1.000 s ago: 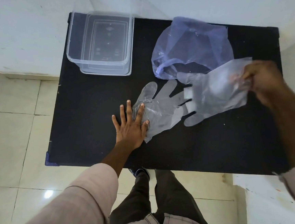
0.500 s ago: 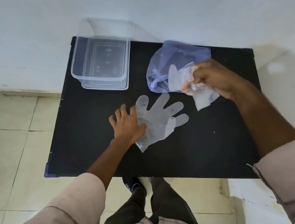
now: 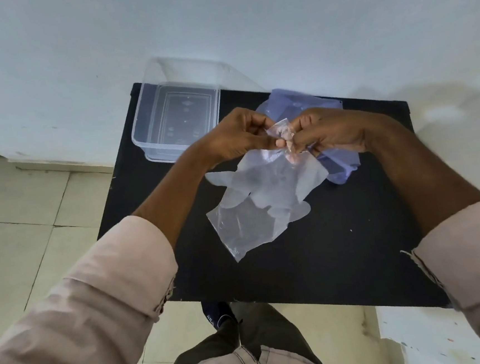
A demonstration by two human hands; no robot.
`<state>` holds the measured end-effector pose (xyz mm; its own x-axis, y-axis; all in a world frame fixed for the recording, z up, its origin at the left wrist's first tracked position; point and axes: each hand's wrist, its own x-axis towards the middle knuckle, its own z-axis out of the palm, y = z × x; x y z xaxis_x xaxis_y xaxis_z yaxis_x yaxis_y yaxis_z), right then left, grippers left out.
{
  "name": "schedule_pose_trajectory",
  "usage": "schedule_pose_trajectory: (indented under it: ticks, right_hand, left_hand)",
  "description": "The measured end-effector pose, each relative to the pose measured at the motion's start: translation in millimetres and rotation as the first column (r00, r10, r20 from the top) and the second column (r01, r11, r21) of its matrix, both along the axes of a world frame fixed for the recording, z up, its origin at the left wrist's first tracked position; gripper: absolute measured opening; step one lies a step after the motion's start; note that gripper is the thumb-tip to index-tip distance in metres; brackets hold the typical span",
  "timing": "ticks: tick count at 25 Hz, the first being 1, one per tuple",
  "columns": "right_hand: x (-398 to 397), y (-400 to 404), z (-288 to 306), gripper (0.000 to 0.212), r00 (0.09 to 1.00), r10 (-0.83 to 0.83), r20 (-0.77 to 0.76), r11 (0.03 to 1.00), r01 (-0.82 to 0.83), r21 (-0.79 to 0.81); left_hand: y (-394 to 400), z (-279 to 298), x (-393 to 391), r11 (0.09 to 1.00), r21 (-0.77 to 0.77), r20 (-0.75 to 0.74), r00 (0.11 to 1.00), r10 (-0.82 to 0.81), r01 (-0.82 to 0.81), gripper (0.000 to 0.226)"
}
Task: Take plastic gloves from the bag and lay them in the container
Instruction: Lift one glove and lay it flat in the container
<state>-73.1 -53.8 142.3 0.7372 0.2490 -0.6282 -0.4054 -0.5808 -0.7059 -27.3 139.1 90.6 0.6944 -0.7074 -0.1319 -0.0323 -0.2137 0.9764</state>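
Left hand (image 3: 235, 137) and right hand (image 3: 326, 132), both closed, pinch one edge of a clear plastic glove (image 3: 265, 185) hanging above the black table (image 3: 340, 245), near the transparent rectangular container (image 3: 177, 120).

Black table (image 3: 341, 260) against white wall (image 3: 219, 24); beige tiled floor (image 3: 34, 229) below.

no readable text, labels or numbers anywhere
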Motion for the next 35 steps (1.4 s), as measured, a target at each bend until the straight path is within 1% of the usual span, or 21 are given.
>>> schedule_pose_trajectory:
  ticks: [1, 2, 3, 4, 5, 6, 8, 9, 12, 13, 14, 16, 18, 20, 23, 25, 27, 29, 31, 33, 35]
  right_hand:
    - [1, -6, 2, 0.007, 1.000, -0.018, -0.002, 1.000, 0.018, 0.018]
    - [3, -15, 0, 0.032, 1.000, -0.025, -0.006, 0.999, 0.026, 0.029]
    - [3, -24, -2, 0.053, 1.000, -0.013, -0.014, 1.000, 0.013, 0.019]
    - [2, -29, -6, 0.062, 1.000, 0.001, -0.001, 1.000, -0.001, 0.018]
    - [1, -33, -11, 0.060, 1.000, -0.004, 0.031, 1.000, 0.004, 0.014]
    - [2, -35, -15, 0.052, 0.997, -0.026, 0.066, 0.999, 0.024, 0.033]
    - [8, -37, -24, 0.030, 0.978, -0.142, 0.152, 0.989, 0.132, 0.072]
    - [12, -37, -26, 0.023, 0.960, -0.198, 0.198, 0.979, 0.183, 0.091]
    - [28, -33, -24, 0.015, 0.898, -0.348, 0.267, 0.935, 0.313, 0.167]
    - [34, -30, -23, 0.007, 0.872, -0.404, 0.277, 0.912, 0.359, 0.200]
    - [42, -26, -20, 0.006, 0.843, -0.460, 0.279, 0.883, 0.403, 0.241]
    - [61, -13, -17, 0.018, 0.787, -0.541, 0.295, 0.836, 0.467, 0.287]
    - [84, 4, -11, 0.019, 0.748, -0.593, 0.298, 0.801, 0.513, 0.308]
    - [110, 22, -6, 0.017, 0.720, -0.635, 0.282, 0.770, 0.558, 0.309]
    - [151, 47, -1, 0.010, 0.699, -0.667, 0.259, 0.743, 0.599, 0.298]
    - [179, 64, 5, 0.012, 0.655, -0.723, 0.221, 0.685, 0.637, 0.355]
    - [205, 77, 11, 0.011, 0.619, -0.760, 0.196, 0.635, 0.645, 0.425]
    - [224, 89, 20, 0.011, 0.599, -0.766, 0.234, 0.630, 0.625, 0.460]
    - [234, 99, 29, 0.010, 0.557, -0.763, 0.328, 0.642, 0.595, 0.484]
    - [234, 111, 34, 0.010, 0.474, -0.754, 0.455, 0.656, 0.561, 0.505]
    - [226, 124, 29, 0.011, 0.398, -0.745, 0.535, 0.664, 0.519, 0.538]
  left_hand:
    - [-4, 3, 4, 0.999, 0.004, -0.005, 0.999, 0.037, -0.037, 0.020]
    - [-8, 5, 8, 0.997, 0.011, -0.025, 0.996, 0.080, -0.080, 0.014]
    - [-10, 6, 13, 0.993, 0.016, -0.055, 0.991, 0.121, -0.120, 0.009]
    - [-10, 8, 17, 0.988, 0.014, -0.082, 0.984, 0.156, -0.155, 0.008]
    - [-10, 9, 20, 0.983, 0.004, -0.099, 0.978, 0.182, -0.182, 0.009]
    - [-9, 9, 24, 0.977, 0.005, -0.106, 0.971, 0.212, -0.213, 0.010]
    - [-5, 13, 33, 0.962, 0.014, -0.099, 0.957, 0.271, -0.271, 0.013]
    - [-1, 15, 38, 0.955, 0.028, -0.084, 0.952, 0.295, -0.294, 0.014]
    - [16, 22, 60, 0.941, 0.133, -0.012, 0.948, 0.317, -0.313, 0.012]
    - [22, 24, 68, 0.933, 0.167, 0.004, 0.947, 0.322, -0.318, 0.010]
    - [28, 27, 78, 0.925, 0.188, 0.012, 0.943, 0.333, -0.329, 0.009]
    - [41, 32, 96, 0.911, 0.205, 0.018, 0.932, 0.362, -0.357, 0.009]
    - [53, 38, 116, 0.908, 0.193, -0.050, 0.920, 0.389, -0.373, 0.004]
    - [62, 43, 138, 0.907, 0.164, -0.169, 0.895, 0.413, -0.388, 0.007]
    - [68, 48, 172, 0.874, 0.102, -0.318, 0.817, 0.480, -0.474, 0.010]
    - [71, 51, 196, 0.838, 0.029, -0.370, 0.773, 0.515, -0.545, 0.010]
    - [77, 57, 219, 0.815, 0.015, -0.329, 0.767, 0.551, -0.579, 0.009]
    - [85, 65, 236, 0.808, 0.031, -0.240, 0.780, 0.578, -0.589, 0.008]
    - [93, 74, 248, 0.793, 0.000, -0.149, 0.785, 0.602, -0.609, 0.007]
    - [101, 81, 254, 0.779, -0.099, -0.030, 0.785, 0.619, -0.619, 0.011]
    - [113, 79, 249, 0.777, -0.187, 0.084, 0.779, 0.622, -0.601, 0.014]
